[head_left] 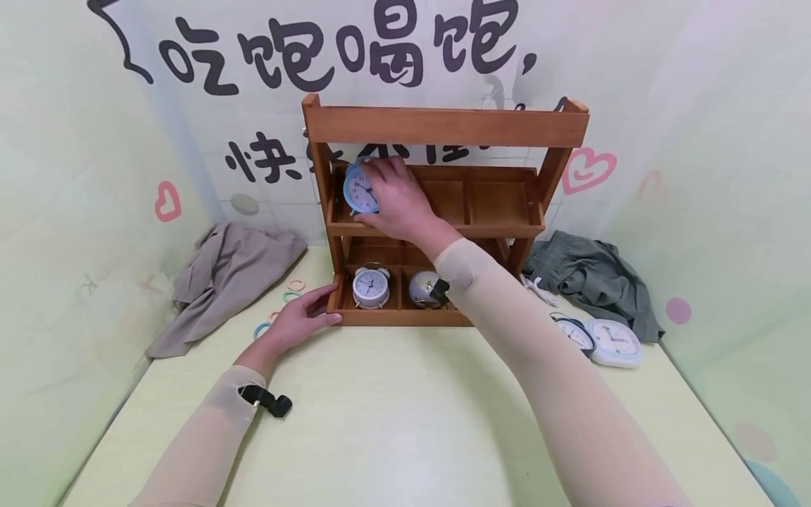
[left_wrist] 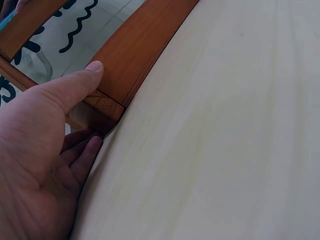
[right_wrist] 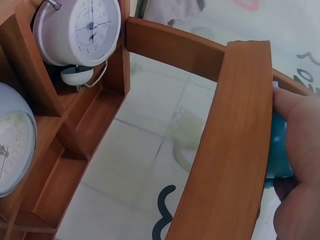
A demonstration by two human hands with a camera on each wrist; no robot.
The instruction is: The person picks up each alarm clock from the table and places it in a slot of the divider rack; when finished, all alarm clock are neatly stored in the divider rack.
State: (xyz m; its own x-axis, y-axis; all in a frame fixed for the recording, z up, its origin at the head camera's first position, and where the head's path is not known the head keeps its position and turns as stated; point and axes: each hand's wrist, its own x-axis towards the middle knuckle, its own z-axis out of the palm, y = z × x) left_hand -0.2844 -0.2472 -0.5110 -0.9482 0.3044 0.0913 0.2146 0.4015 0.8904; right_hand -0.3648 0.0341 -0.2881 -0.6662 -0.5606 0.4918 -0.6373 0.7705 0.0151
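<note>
The blue alarm clock (head_left: 360, 191) is at the left compartment of the wooden shelf's (head_left: 446, 127) upper tier, dial facing out; whether its feet bear on the compartment floor I cannot tell. The right hand (head_left: 400, 201) has its fingers clamped on the clock's right side, covering part of the dial. The left hand (head_left: 304, 325) grips the shelf's lower left front corner between thumb and fingers.

Above the clock runs the shelf's top rail; in the right wrist view, a rail hides much of the clock. On the lower tier, a white alarm clock (head_left: 370, 287) stands in the left compartment and a round clock (head_left: 424, 289) in the next; the right sleeve (head_left: 526, 331) blocks the compartments beyond. Right of the shelf, two pale clocks (head_left: 614, 343) lie on the table (head_left: 380, 408) before a dark cloth (head_left: 595, 282). Left of it are small coloured rings (head_left: 296, 285) and a grey-brown cloth (head_left: 234, 282).
</note>
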